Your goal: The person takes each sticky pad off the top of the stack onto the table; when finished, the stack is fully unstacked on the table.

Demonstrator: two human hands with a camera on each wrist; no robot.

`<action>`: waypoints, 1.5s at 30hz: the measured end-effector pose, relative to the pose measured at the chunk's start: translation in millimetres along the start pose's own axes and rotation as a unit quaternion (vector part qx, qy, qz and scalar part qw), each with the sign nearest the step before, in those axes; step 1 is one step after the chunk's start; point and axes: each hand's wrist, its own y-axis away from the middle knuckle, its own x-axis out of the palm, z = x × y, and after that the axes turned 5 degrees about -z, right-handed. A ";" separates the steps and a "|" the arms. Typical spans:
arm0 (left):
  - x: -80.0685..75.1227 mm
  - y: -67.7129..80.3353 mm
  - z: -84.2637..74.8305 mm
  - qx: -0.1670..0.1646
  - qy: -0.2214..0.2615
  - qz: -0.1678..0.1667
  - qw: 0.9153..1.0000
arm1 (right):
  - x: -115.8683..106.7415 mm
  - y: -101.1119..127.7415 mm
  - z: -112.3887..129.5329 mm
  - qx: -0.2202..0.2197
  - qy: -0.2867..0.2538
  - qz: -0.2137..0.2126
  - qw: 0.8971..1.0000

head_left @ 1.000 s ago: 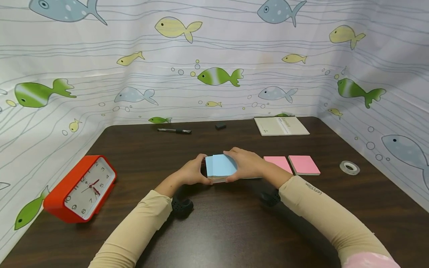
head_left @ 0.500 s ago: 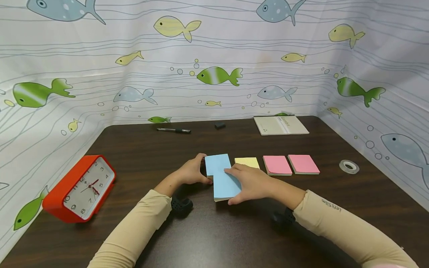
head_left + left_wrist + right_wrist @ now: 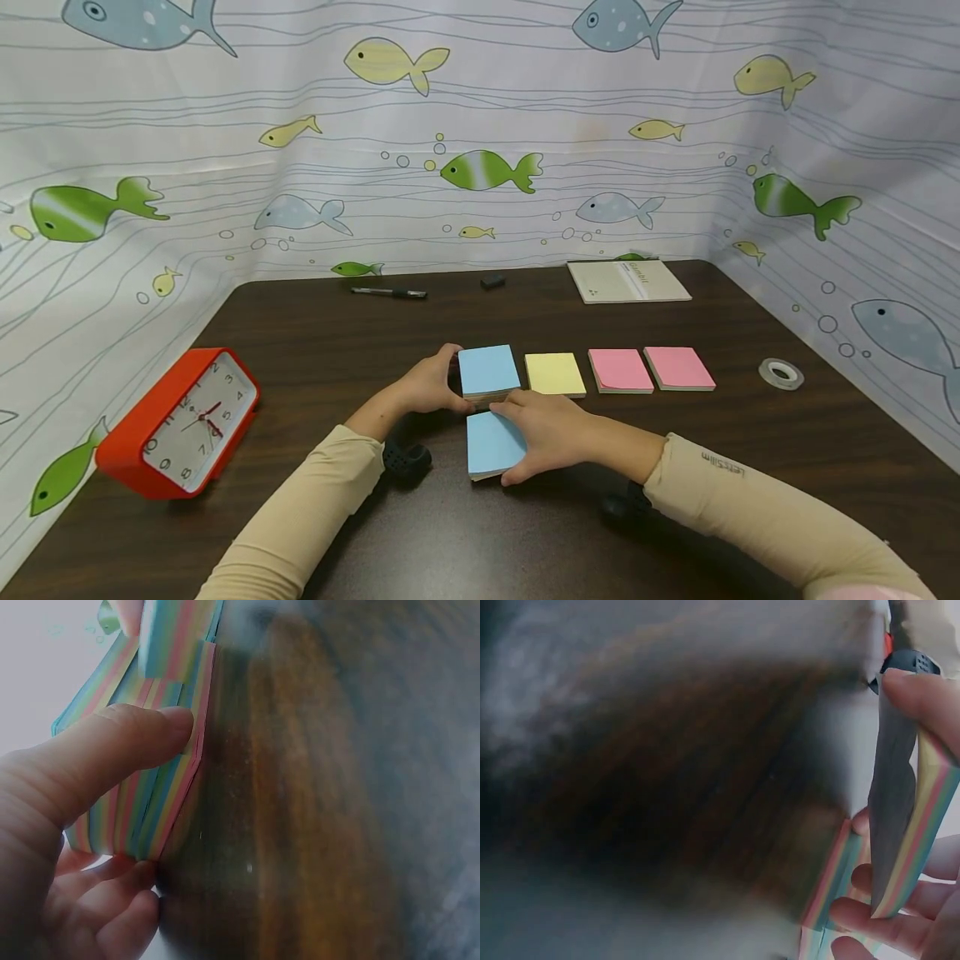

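My left hand grips a blue-topped stack of sticky note pads by its left side. In the left wrist view the thumb lies across the striped edges of this stack, with fingers curled beneath. My right hand holds a separate blue-topped sticky note pad in front of the stack. In the right wrist view that pad is pinched between thumb and fingers; its grey underside and striped edge show, tilted and off the table.
Right of the stack lie a yellow pad and two pink pads. A tape roll is farther right. A red clock stands left. Along the back are a pen, a small black block and a notebook.
My right hand has drawn a blue-topped pad off the top of the stack, toward me, uncovering the yellow pad. My left hand has stayed on the stack.
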 end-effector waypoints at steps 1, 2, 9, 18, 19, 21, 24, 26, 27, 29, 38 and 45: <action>0.0 0.2 -0.1 -0.001 0.002 0.000 1.000 | 0.9 -1.1 0.5 0.001 0.002 0.004 1.000; 0.1 0.3 -0.1 -0.003 0.003 0.001 1.000 | 1.6 -2.1 1.1 0.002 0.003 0.007 1.000; 1.3 -0.2 0.4 -0.005 0.006 0.002 1.000 | 4.6 -7.0 2.0 0.012 0.011 0.038 0.999; 0.0 -1.4 0.7 -0.005 0.001 -0.001 1.000 | -13.3 -10.4 -0.5 0.019 0.025 0.044 0.999; -0.2 -1.5 0.6 -0.006 0.001 -0.001 1.000 | -17.0 -10.7 -0.8 0.020 0.025 0.037 0.999; -0.6 -1.9 0.6 -0.005 0.001 -0.001 1.000 | -24.4 -11.2 -1.4 0.023 0.022 0.021 0.999; -0.7 -2.1 0.7 -0.006 0.002 0.000 1.000 | -32.5 -12.9 -3.8 0.024 0.015 -0.008 1.000; -0.4 -2.4 0.9 -0.008 0.002 0.000 1.000 | -35.6 -14.4 -6.0 0.024 0.010 -0.030 0.999; -0.2 -2.5 0.9 -0.009 0.001 0.000 1.000 | -36.0 -15.3 -7.6 0.023 0.009 -0.043 0.999; 0.2 -2.6 0.7 -0.009 0.002 0.000 1.000 | -36.3 -18.0 -10.7 0.024 0.007 -0.063 0.998; 0.1 -2.8 0.8 -0.003 0.018 -0.007 1.000 | -34.2 -39.0 -25.3 0.050 0.001 -0.045 0.998; 0.4 -2.0 -0.2 -0.004 0.011 -0.005 1.000 | -25.2 -58.3 -36.1 0.089 -0.020 0.009 0.996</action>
